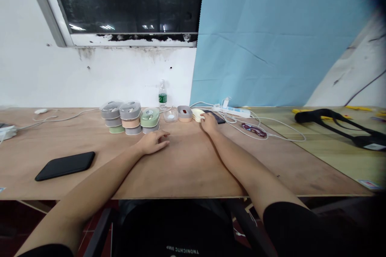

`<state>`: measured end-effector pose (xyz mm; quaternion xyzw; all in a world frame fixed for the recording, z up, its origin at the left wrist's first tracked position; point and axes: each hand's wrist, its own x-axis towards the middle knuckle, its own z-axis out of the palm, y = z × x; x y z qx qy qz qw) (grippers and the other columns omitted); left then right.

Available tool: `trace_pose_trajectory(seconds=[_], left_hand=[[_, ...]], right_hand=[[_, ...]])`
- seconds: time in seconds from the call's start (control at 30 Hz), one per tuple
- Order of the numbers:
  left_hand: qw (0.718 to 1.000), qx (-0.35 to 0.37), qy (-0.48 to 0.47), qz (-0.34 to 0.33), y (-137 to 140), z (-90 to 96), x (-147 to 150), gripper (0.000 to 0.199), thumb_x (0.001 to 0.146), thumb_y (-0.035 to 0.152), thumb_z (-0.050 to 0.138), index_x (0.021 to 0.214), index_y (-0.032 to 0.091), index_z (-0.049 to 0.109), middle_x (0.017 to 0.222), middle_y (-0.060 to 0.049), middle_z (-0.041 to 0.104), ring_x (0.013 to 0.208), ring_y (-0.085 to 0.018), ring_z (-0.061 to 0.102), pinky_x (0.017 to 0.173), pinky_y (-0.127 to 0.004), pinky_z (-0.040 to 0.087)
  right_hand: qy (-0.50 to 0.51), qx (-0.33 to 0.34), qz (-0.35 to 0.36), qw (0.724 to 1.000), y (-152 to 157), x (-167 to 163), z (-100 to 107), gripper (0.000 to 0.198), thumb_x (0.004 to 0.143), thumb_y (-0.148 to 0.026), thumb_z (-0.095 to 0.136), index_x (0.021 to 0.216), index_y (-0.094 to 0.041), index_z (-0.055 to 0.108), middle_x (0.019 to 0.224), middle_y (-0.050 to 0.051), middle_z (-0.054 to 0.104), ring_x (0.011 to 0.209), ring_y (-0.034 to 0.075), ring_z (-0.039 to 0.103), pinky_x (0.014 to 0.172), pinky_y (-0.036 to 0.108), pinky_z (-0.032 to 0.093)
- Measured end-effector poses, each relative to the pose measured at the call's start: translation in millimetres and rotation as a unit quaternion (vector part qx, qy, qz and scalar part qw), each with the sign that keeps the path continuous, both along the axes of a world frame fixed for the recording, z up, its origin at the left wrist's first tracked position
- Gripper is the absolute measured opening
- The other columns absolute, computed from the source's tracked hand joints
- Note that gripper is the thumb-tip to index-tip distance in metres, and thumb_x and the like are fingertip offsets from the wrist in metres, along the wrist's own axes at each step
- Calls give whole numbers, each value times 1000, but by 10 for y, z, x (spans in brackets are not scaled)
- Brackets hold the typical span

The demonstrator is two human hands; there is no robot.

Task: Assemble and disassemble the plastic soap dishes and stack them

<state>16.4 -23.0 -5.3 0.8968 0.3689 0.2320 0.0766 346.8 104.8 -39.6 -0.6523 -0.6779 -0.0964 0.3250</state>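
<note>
My left hand (153,142) rests on the wooden table with its fingers and thumb apart and nothing in it. Just beyond it stand stacked oval boxes: a green box (150,118) with a clear lid on top of a grey one, and two taller stacks topped by a left grey box (110,110) and a right grey box (130,110). My right hand (209,123) is closed at the right edge of a small cream-coloured stack (197,114), whose kind I cannot make out. To its left sit an open grey-and-peach box (184,114) and a clear lid (170,116).
A black phone (65,165) lies at the left. Behind the right hand are a dark phone (218,117), a white power strip (235,111) and loose cables. A water bottle (162,94) stands by the wall; a maroon patterned object (253,130) and a black strap (337,125) are farther right.
</note>
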Motion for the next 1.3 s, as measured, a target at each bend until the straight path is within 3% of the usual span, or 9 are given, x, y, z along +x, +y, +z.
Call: trace_pose_trajectory(seconds=[0.1,0.2,0.3,0.43,0.57,0.7,0.93,1.17,1.3], left_hand=[[998,48,-22,36,6,7,-10,41,88,43,50,122,20,56,123,-9,57,75,-14,64,75,-31,52],[985,98,-51,130,20,24,-29,45,89,45,49,127,22,52,135,-11,48,75,-15,64,77,-34,53],[964,135,-61,221,42,48,-64,53,88,46,50,135,23,44,143,-13,39,91,-22,65,79,-37,53],[950,142,-33,276,108,54,-151,66,86,47,53,143,23,31,152,-14,27,116,-32,55,83,-41,52],[945,139,10,297,196,39,-253,71,84,42,56,146,22,26,149,-15,31,120,-33,52,87,-41,51],[936,166,56,306,233,52,-299,65,83,33,57,143,20,34,142,-17,39,116,-33,55,86,-41,51],[941,231,34,246,180,96,-278,57,81,33,58,134,18,45,139,-14,46,113,-30,58,82,-37,53],[973,224,56,18,52,45,-127,55,81,31,57,134,20,46,134,-11,54,115,-24,58,82,-31,53],[983,162,61,-66,-9,20,3,59,81,48,60,133,22,47,130,-11,57,113,-24,59,81,-30,52]], right_hand=[[3,14,-16,1000,6,5,-4,33,83,-21,52,113,-18,64,111,13,58,104,27,54,89,35,42],[11,29,-11,999,1,-4,3,32,83,-24,53,112,-17,64,108,13,59,103,27,54,89,36,42],[20,58,18,998,-24,-45,30,30,83,-26,52,110,-17,65,105,12,59,102,26,54,91,37,42],[22,112,71,991,-72,-130,71,26,84,-25,50,104,-18,66,104,11,60,103,26,54,92,37,42],[15,152,120,981,-105,-201,87,22,86,-23,48,96,-18,67,99,10,61,100,25,54,89,36,43],[3,185,154,971,-121,-245,87,20,86,-21,47,92,-19,67,95,9,61,97,24,54,88,36,43],[-26,220,195,956,-188,-339,121,20,87,-19,47,92,-20,66,94,8,62,94,22,55,87,34,44],[-43,184,240,952,-303,-472,171,23,89,-23,44,96,-20,66,95,8,64,96,23,56,90,36,43],[-37,113,247,962,-387,-517,191,27,90,-29,44,101,-21,67,98,8,67,95,21,58,89,34,44]])
